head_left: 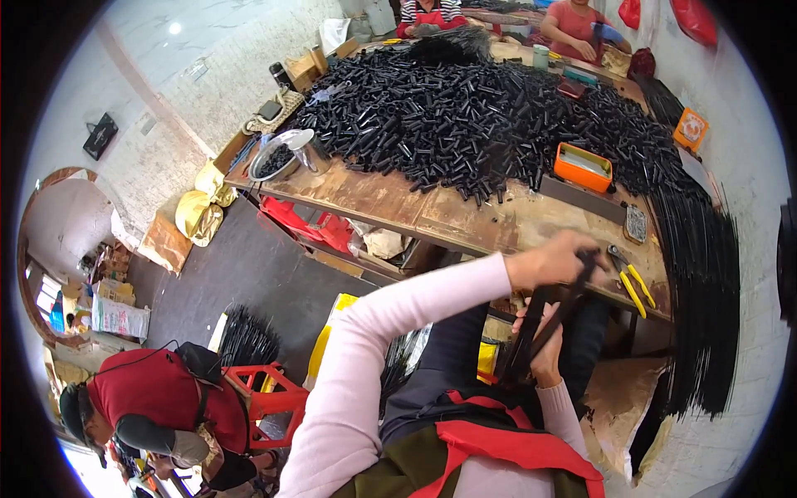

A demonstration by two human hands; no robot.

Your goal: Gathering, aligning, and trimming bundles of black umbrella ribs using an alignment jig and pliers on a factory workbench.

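Hanging above the lap and the red cloth, some long black strips are gripped at two spots; the lower part is wrapped by the right hand, and the upper end looks pinched by the left hand, though that bit's pretty blurry tbh; if the upper pinch were loosened under tension, the strips could probably be whipped sideways or dropped; just beyond, the yellow-handled pliers are perched with their handles at the edge of the table, so they could easily be knocked off by a stray knuckle; further back, an orange tin is parked beside a heap of short black tubes, which could be sent rolling by a hard bump; farthest off, two co-workers are seen
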